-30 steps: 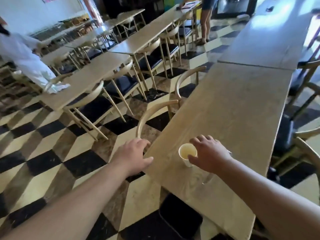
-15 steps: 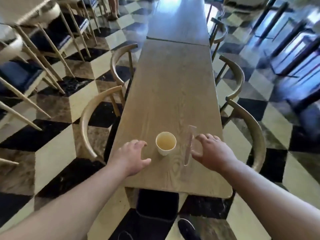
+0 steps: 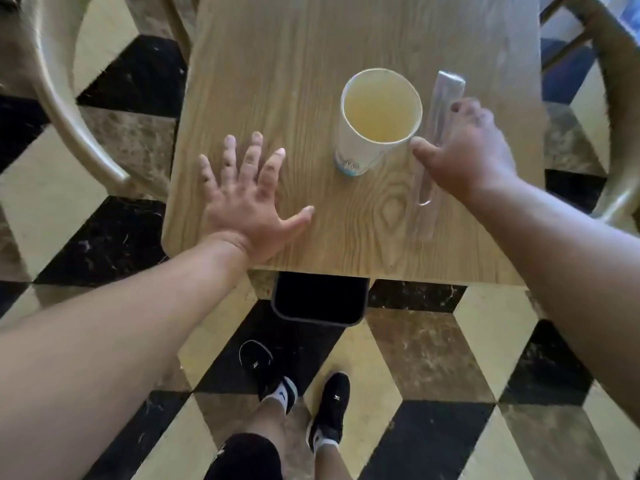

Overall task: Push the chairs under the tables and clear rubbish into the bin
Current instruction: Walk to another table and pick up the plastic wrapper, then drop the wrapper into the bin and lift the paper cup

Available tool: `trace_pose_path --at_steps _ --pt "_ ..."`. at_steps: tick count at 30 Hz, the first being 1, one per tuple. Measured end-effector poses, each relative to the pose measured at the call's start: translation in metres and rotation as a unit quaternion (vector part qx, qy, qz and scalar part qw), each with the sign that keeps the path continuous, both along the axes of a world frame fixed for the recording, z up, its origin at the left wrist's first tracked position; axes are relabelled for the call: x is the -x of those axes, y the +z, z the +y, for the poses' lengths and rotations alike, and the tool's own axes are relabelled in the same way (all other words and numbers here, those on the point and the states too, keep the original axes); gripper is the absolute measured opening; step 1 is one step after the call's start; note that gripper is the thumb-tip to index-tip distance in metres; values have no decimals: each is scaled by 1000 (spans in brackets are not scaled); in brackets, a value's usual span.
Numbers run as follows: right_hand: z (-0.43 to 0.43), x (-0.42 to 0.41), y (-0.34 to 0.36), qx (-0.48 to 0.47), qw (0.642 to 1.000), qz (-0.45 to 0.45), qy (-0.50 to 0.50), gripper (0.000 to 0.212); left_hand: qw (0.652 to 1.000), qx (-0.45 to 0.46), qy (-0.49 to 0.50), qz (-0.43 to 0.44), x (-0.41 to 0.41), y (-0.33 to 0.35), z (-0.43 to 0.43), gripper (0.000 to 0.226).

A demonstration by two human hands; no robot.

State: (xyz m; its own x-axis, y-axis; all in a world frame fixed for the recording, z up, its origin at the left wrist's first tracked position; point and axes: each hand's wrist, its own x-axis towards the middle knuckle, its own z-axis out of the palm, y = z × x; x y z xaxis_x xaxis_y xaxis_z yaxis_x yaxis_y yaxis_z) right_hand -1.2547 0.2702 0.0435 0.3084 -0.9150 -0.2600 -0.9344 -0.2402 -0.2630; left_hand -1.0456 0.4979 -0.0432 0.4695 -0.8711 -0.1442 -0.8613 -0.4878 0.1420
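Observation:
A white paper cup [image 3: 375,123] with yellowish liquid stands upright near the end of the wooden table [image 3: 294,57]. A clear plastic wrapper [image 3: 433,140] lies just right of it. My right hand [image 3: 467,150] rests on the wrapper, fingers over it and thumb close to the cup's rim. My left hand [image 3: 246,199] lies flat on the table with fingers spread, left of the cup and apart from it. A black bin [image 3: 320,299] stands on the floor under the table's near edge, partly hidden by the tabletop.
A curved wooden chair back [image 3: 59,91] stands at the table's left side and another chair [image 3: 620,109] at its right side. My legs and black shoes [image 3: 329,407] are on the checkered floor just behind the bin.
The view has tilted down and closer to the table end. My left hand went from hovering to flat on the tabletop. My right hand has come onto the wrapper beside the cup.

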Motion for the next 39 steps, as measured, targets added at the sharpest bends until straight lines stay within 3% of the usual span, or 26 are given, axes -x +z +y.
trace_pose_path --at_steps 3,10,15,18,23,25,28,33,37,39 --pt "-6 -13 -24 -2 1000 -25 -20 77 999 36 -2 -10 -1 -8 0 99" --pt "54 22 -27 -35 992 -119 -15 24 999 43 12 5 1 -2 1 95" --pt "135 68 -22 -91 975 -204 20 9 999 45 13 13 1 -2 1 94" --pt "178 79 -21 -78 961 -257 70 3 999 48 15 11 1 -2 1 93" --pt "227 70 -46 -67 937 -283 195 12 999 49 16 9 2 -2 1 92" --pt "236 63 -65 -95 939 -255 211 16 999 47 18 10 2 -2 1 92" --pt "235 56 -103 -110 955 -156 226 6 999 49 20 12 3 -1 1 92" --pt "216 48 -158 -198 949 -53 240 3 998 57 20 15 3 -2 1 90" --pt "214 45 -164 -226 938 14 263 36 998 56 19 16 2 -2 2 90" --pt "216 42 -146 -231 934 -9 274 39 998 54 17 15 2 -1 2 90"
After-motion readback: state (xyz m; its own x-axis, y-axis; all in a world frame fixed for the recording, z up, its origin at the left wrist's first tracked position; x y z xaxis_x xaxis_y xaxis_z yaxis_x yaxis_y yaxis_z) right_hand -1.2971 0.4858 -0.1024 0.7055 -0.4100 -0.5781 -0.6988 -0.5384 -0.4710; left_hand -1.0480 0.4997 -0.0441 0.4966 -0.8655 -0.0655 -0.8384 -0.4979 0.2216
